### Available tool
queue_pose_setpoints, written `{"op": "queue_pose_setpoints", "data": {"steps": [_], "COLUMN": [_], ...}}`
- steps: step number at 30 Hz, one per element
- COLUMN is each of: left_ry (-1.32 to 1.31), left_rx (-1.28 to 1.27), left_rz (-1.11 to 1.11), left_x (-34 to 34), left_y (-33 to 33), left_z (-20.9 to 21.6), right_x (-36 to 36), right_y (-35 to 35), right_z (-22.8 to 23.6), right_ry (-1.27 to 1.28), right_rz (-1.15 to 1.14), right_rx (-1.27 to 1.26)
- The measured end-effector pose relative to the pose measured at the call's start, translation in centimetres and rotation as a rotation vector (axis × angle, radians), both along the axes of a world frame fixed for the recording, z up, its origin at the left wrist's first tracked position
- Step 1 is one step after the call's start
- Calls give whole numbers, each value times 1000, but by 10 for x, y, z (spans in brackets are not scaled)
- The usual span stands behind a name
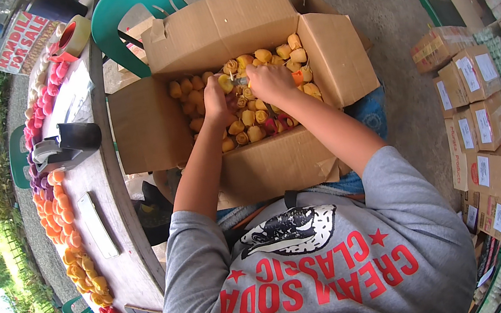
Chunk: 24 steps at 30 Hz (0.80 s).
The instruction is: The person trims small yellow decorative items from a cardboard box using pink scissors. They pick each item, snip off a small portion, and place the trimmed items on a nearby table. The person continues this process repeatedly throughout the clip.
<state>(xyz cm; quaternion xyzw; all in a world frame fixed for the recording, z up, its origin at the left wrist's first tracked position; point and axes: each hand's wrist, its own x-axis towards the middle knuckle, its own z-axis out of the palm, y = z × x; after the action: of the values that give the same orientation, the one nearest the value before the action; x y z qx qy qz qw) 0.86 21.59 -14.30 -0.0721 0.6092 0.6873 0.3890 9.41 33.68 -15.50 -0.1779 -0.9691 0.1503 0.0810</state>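
An open cardboard box (pixel 265 164) sits in front of me, filled with rose-shaped candles (pixel 249 117) in yellow and orange, a few of them dark pink. Both my hands reach into its middle, close together. At the left, my left hand (pixel 215 101) is closed, its fingertips on a yellow rose-shaped candle (pixel 226 83). My right hand (pixel 272 82) is closed too, knuckles up, just right of that candle. Its fingers hide whatever they grip.
Left is a table (pixel 118 198) with rows of coloured candles (pixel 56 212), a tape dispenser (pixel 68 146), a tape roll (pixel 72 39) and a phone (pixel 98 225). A teal chair (pixel 103 28) stands beyond the box. Stacked cartons (pixel 490 123) and filled shelves line the right.
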Motion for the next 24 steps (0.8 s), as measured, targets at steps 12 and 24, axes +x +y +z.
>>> {"op": "queue_pose_setpoints", "data": {"steps": [12,24], "left_ry": [-246,1185], "left_rx": [477,-1027], "left_rz": [657,-860], "left_x": [-50,-9], "left_y": [-27,-14], "left_z": [-22,-54], "right_x": [0,6], "right_y": [29,31], "right_z": [5,-2], "right_ry": [-169,-204], "right_rz": [-220,-182], "right_rx": [-204,-230]}}
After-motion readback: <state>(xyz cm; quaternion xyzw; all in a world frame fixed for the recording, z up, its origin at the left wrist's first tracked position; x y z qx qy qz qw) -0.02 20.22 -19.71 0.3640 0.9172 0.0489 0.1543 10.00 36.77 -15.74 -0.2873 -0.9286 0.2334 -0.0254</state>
